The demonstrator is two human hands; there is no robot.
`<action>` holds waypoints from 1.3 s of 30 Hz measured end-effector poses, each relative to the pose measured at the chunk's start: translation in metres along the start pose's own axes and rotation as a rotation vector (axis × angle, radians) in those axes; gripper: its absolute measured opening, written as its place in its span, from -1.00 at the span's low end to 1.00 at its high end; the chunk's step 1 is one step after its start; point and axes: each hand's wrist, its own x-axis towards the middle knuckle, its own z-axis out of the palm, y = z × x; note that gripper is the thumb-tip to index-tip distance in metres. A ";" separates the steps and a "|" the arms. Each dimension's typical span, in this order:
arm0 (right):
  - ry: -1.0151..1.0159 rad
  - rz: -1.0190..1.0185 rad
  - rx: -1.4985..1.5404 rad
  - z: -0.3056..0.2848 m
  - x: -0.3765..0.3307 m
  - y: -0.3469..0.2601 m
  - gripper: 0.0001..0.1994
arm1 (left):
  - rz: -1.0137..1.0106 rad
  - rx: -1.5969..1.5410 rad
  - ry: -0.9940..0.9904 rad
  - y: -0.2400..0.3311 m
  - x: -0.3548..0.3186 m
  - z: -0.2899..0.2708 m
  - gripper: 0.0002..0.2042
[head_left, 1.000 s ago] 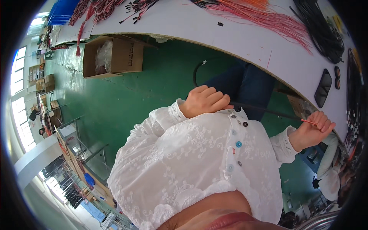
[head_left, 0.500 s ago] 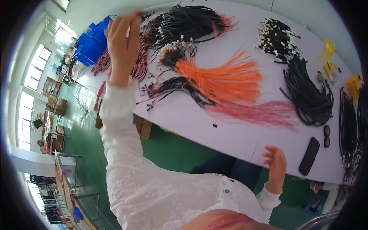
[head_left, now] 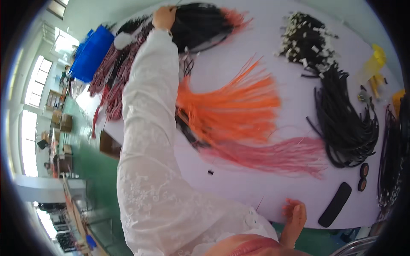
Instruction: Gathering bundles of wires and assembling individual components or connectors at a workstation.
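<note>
My left arm, in a white lace sleeve, stretches far across the white table. My left hand is at the far edge, fingers pinched shut on a thin wire from the black wire bundle. My right hand rests at the table's near edge with its fingers apart and nothing in them. An orange wire bundle fans out beside my left forearm, and a pink wire bundle lies just in front of it.
Thick black cables and black wires with white connectors lie at the right. A flat black oblong and two round black discs sit near my right hand. A blue bin and dark red wires lie far left.
The view rose from my lap and the green floor to the table top. My left arm reached out to the black bundle at the far edge; my right hand came up to the near edge.
</note>
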 end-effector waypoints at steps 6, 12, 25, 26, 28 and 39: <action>0.022 -0.084 0.009 0.001 -0.021 0.012 -0.67 | -0.009 -0.396 -0.241 -0.042 -0.059 -0.052 -0.71; -0.020 -0.147 0.011 0.011 -0.044 0.013 -0.70 | 0.530 -0.309 -0.442 0.004 -0.191 -0.121 -0.67; -0.044 -0.142 0.010 0.015 -0.118 0.037 -0.73 | 0.478 0.188 -0.372 0.021 -0.171 -0.087 -0.79; -0.078 -0.139 0.007 0.013 -0.123 0.038 -0.73 | 0.662 0.271 -0.125 0.024 -0.167 -0.119 -0.82; -0.164 -0.155 -0.021 0.016 -0.120 0.037 -0.71 | 0.621 0.332 0.118 0.027 -0.174 -0.197 -0.90; -0.969 0.479 0.638 0.291 -0.026 0.057 -0.59 | -0.257 -0.531 -0.327 0.162 -0.496 -0.457 -0.95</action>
